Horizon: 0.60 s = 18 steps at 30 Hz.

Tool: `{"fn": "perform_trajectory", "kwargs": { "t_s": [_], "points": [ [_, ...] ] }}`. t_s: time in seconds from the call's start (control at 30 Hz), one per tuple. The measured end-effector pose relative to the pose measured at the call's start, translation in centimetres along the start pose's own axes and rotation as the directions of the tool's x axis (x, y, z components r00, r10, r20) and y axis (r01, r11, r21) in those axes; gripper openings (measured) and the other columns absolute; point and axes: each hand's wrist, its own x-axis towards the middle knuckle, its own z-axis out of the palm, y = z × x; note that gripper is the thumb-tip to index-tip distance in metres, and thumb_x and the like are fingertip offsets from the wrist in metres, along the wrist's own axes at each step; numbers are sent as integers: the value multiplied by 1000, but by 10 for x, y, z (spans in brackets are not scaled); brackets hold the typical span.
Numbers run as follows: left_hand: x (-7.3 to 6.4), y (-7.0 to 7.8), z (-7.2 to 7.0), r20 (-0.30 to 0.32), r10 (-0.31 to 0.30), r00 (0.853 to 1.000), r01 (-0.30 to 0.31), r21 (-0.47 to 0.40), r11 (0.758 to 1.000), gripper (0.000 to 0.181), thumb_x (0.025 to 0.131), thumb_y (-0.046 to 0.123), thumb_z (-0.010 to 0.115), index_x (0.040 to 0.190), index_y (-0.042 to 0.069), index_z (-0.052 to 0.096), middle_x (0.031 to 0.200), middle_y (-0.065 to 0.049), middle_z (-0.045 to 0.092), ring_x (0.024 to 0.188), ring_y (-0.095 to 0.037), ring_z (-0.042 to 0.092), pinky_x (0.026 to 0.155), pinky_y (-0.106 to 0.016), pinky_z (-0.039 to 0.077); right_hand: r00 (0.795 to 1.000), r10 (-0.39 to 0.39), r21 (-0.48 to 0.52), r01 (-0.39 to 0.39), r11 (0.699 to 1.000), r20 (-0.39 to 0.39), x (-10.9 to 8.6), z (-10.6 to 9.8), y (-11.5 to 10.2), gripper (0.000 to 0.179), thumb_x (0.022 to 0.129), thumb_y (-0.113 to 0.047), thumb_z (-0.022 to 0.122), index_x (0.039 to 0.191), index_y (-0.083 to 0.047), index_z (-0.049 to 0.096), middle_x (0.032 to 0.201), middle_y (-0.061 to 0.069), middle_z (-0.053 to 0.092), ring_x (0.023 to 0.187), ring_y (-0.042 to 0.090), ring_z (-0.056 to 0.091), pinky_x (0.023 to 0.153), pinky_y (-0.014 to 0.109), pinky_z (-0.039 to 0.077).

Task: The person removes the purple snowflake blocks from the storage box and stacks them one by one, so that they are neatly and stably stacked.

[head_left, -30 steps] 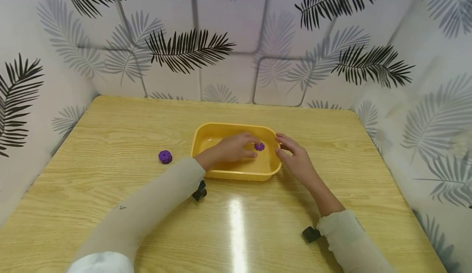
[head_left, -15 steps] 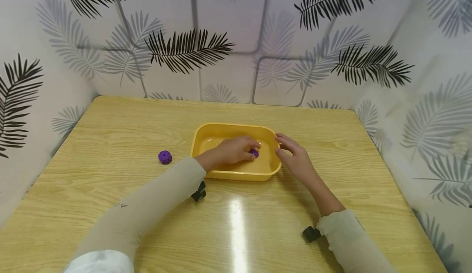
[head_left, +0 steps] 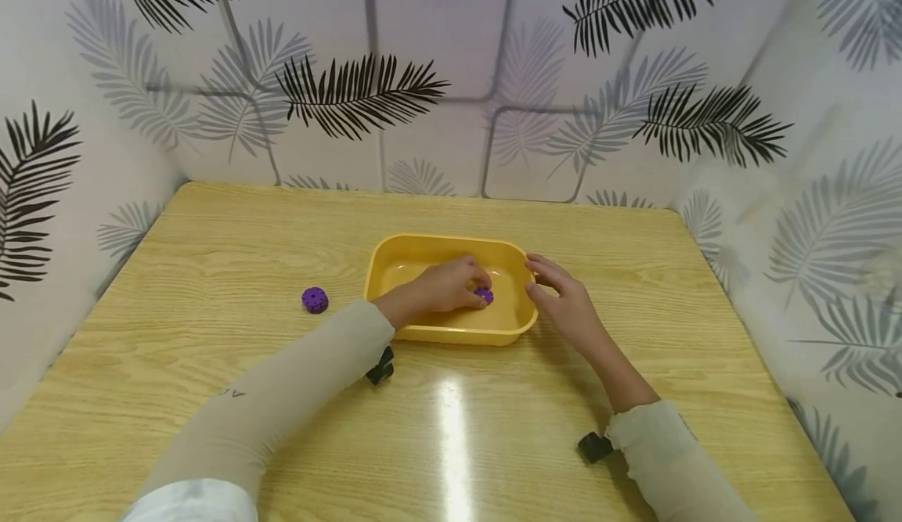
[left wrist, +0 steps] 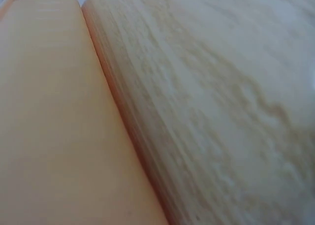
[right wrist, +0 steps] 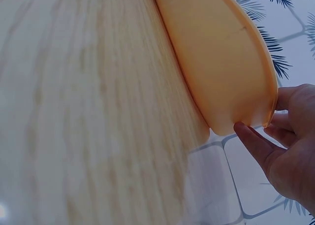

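Observation:
A yellow plastic tub (head_left: 451, 336) with rounded corners stands on the wooden table. My left hand (head_left: 451, 285) reaches over its near left side and pinches a small purple notched disc (head_left: 485, 295) low inside it; the fingers partly cover the disc. At the tub's right end my right hand (head_left: 564, 303) holds the rim. In the right wrist view the right hand (right wrist: 295, 141) has one digit against the outer wall of the tub (right wrist: 221, 62) and others at the rim. The left wrist view shows the tub's outer wall (left wrist: 59, 112), with the left hand hidden.
A small stack of purple notched discs (head_left: 315, 300) lies on the table (head_left: 211, 271) left of the tub. Black wrist cameras sit under both sleeves, the left camera (head_left: 381, 365) close to the tub's near side. A leaf-patterned wall covering (head_left: 437, 76) borders the table.
Inside the tub, my left hand has drawn the purple disc a little left and toward me, and its fingers have closed on it. The right hand and the tub stay in place.

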Motion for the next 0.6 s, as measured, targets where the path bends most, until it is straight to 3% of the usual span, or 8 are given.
{"fn": "perform_trajectory", "kwargs": {
  "t_s": [0.3, 0.6],
  "points": [
    [0, 0, -1, -9, 31, 999, -31, 26, 999, 33, 96, 34, 69, 127, 23, 65, 112, 3, 70, 105, -14, 63, 93, -39, 48, 1000, 0, -25, 0, 1000, -1, -1, -1, 0, 46, 103, -16, 58, 147, -2, 50, 160, 8, 39, 135, 36, 50, 111, 51, 42],
    [-2, 2, -5, 20, 13, 1000, -14, 20, 1000, 40, 93, 33, 73, 130, 19, 66, 120, 1, 70, 113, -16, 63, 100, -40, 46, 1000, -2, -26, 2, 1000, -2, -1, -2, 0, 47, 103, -15, 57, 147, -1, 49, 161, 9, 38, 136, 37, 49, 110, 51, 43]
  ]
}}
